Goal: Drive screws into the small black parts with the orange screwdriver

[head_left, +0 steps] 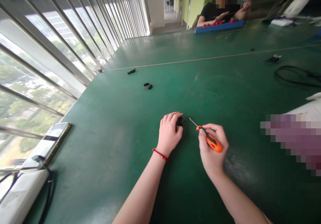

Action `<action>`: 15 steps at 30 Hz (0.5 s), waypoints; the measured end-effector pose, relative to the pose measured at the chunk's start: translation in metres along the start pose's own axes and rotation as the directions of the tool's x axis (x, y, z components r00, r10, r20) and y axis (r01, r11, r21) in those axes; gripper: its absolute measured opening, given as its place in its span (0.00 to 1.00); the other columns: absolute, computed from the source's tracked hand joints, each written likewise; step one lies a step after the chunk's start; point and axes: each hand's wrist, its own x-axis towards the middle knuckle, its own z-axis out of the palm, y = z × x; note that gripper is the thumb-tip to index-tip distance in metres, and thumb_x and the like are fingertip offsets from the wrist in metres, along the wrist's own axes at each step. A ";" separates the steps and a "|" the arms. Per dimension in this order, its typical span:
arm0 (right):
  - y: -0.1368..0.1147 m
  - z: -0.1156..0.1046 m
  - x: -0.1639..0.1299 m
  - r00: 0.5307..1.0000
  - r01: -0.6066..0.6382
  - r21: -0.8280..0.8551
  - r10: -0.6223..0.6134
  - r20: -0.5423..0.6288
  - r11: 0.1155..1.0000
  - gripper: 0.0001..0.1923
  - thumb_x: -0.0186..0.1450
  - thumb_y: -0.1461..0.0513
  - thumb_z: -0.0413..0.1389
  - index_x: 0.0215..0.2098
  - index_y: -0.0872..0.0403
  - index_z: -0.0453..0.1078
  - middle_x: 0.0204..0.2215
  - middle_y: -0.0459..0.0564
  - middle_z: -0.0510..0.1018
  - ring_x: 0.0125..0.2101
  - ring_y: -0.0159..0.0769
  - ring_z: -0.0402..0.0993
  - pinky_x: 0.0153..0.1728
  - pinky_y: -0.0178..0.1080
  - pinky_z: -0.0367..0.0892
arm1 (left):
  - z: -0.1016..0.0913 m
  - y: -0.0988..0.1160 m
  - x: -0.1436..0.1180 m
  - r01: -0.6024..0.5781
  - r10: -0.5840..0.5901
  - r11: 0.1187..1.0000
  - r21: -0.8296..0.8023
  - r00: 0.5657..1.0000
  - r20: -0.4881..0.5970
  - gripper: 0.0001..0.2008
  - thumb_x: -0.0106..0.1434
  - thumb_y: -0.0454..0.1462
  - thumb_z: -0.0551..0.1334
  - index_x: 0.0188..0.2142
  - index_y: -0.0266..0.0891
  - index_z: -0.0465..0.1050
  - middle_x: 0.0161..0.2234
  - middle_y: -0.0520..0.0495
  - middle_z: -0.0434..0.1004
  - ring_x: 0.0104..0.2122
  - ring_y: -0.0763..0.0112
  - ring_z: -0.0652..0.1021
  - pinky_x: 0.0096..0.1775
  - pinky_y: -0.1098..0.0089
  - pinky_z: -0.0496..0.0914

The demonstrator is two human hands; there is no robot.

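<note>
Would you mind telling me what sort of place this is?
Probably an assembly workshop: a long green worktable, a screwdriver in the right hand, and a co-worker at a blue tray.

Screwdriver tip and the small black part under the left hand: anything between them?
Nothing. In the head view, only bare green table separates the screwdriver tip, held by the right hand, from the black part under the left hand.

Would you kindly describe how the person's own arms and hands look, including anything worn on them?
Both forearms are bare, with no sleeves in view, and neither hand wears a glove. The left hand has a thin red string bracelet around its wrist. The right hand shows no ring, watch or band. The fingernails look short and unpainted.
</note>
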 end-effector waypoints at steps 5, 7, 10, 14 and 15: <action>0.005 -0.005 -0.004 1.000 -0.001 -0.065 0.002 0.013 0.998 0.03 0.59 0.64 0.55 0.27 0.54 0.66 0.21 0.44 0.71 0.20 0.29 0.68 0.22 0.32 0.64 | 0.001 0.000 -0.001 0.002 -0.002 1.000 0.024 1.000 0.009 0.18 0.57 0.30 0.57 0.49 0.40 0.68 0.49 0.48 0.73 0.50 0.62 0.69 0.51 0.61 0.62; 0.007 -0.006 -0.005 0.999 0.003 -0.069 0.000 0.040 0.998 0.03 0.59 0.64 0.55 0.27 0.54 0.66 0.20 0.44 0.71 0.21 0.29 0.67 0.22 0.32 0.64 | 0.002 -0.001 -0.001 0.003 -0.004 1.000 0.025 1.000 0.009 0.17 0.58 0.30 0.57 0.47 0.40 0.69 0.48 0.48 0.74 0.49 0.62 0.69 0.50 0.61 0.63; 0.007 -0.005 -0.005 0.995 0.017 -0.026 -0.014 0.098 1.000 0.03 0.60 0.65 0.54 0.28 0.53 0.65 0.20 0.42 0.70 0.18 0.27 0.65 0.20 0.31 0.63 | 0.002 -0.002 0.000 0.006 -0.006 1.000 0.012 1.000 0.007 0.16 0.59 0.30 0.57 0.47 0.40 0.70 0.47 0.49 0.74 0.48 0.63 0.70 0.50 0.61 0.63; 0.005 -0.004 -0.003 0.990 0.052 0.023 -0.055 0.133 0.998 0.03 0.60 0.66 0.54 0.29 0.54 0.65 0.20 0.41 0.70 0.17 0.25 0.64 0.19 0.30 0.62 | 0.002 -0.005 0.002 0.019 -0.019 1.000 -0.014 1.000 0.010 0.17 0.59 0.31 0.59 0.49 0.40 0.69 0.46 0.48 0.74 0.47 0.63 0.70 0.50 0.61 0.64; 0.005 -0.004 -0.003 0.989 0.061 0.025 -0.064 0.134 0.998 0.03 0.60 0.66 0.54 0.29 0.54 0.65 0.20 0.41 0.69 0.17 0.25 0.64 0.19 0.29 0.62 | 0.002 -0.006 0.002 0.021 -0.021 1.000 -0.018 1.000 0.012 0.18 0.59 0.31 0.60 0.49 0.40 0.69 0.46 0.48 0.74 0.47 0.63 0.70 0.50 0.61 0.64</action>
